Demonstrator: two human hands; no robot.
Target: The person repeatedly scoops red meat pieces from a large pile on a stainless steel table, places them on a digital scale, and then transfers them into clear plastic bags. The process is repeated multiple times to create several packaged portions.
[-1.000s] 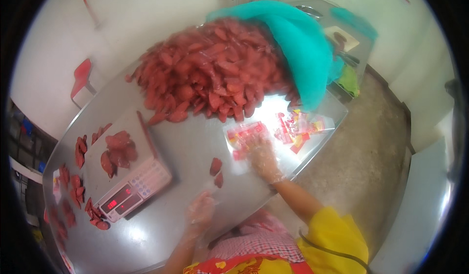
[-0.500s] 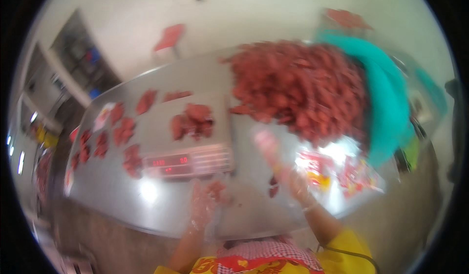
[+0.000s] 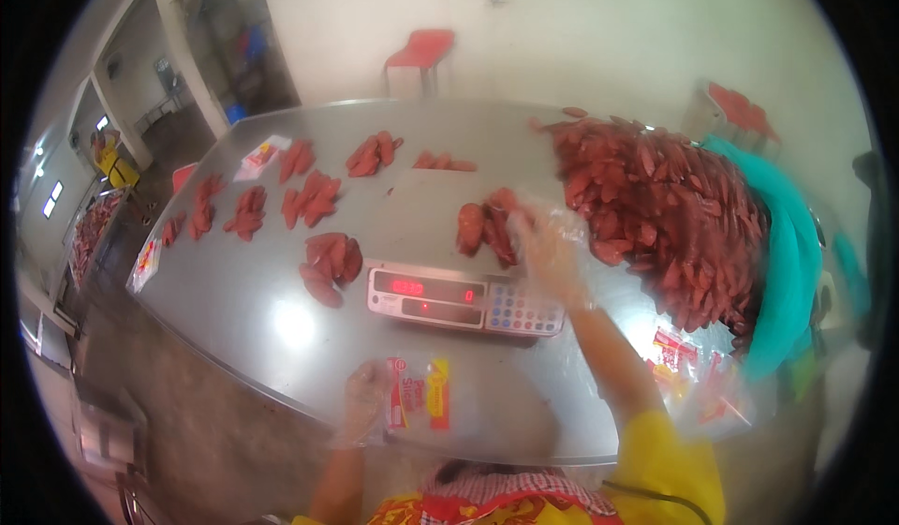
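A small bunch of reddish sausages (image 3: 485,233) lies on the platform of a white digital scale (image 3: 426,314) with red lit digits. My right hand (image 3: 554,249), in a clear plastic glove, reaches over the scale's right side, its fingers bent down around the sausages at the edge of that bunch. My left hand (image 3: 363,401), also gloved, is near the table's front edge. Its fingers pinch the left side of a clear plastic bag (image 3: 419,394) with red and yellow print, which looks flat.
Several small sausage bunches (image 3: 330,265) lie left of the scale on the metal table (image 3: 243,286). A large sausage heap (image 3: 655,207) fills the right side, against a teal cloth or sack (image 3: 787,244). More printed bags (image 3: 698,380) lie at front right. Red stools (image 3: 421,49) stand behind.
My right hand has moved from the table right of the scale up to the sausages on it. My left hand stays low with the bag, now seen flat. The view has swung leftward.
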